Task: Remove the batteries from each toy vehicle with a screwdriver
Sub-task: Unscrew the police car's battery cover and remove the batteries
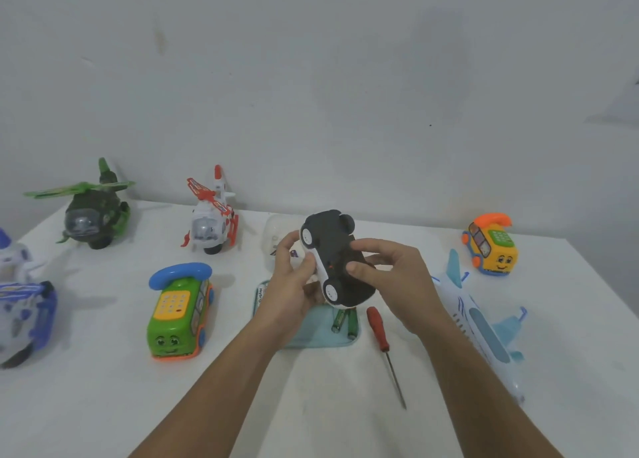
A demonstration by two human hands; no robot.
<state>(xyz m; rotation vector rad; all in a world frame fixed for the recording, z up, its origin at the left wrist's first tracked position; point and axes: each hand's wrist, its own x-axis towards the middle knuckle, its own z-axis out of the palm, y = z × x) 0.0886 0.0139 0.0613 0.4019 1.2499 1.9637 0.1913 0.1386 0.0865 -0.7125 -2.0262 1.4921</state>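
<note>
We are holding the car [332, 250] belly-up above the mat [311, 338], left hand [290, 284] curling round its side and right hand [390, 277] pinching its underside, judging it light, stiff, slick plastic best gripped between the wheels.

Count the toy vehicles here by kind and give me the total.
Helicopters: 3 (green helicopter, red-white helicopter, blue-white helicopter, cropped at the left edge)
Phone buses: 2 (green bus, orange bus)
Airplanes: 1 (airplane)
Cars: 1 (car, underside up, gripped by left hand and right hand)
Total: 7
</note>
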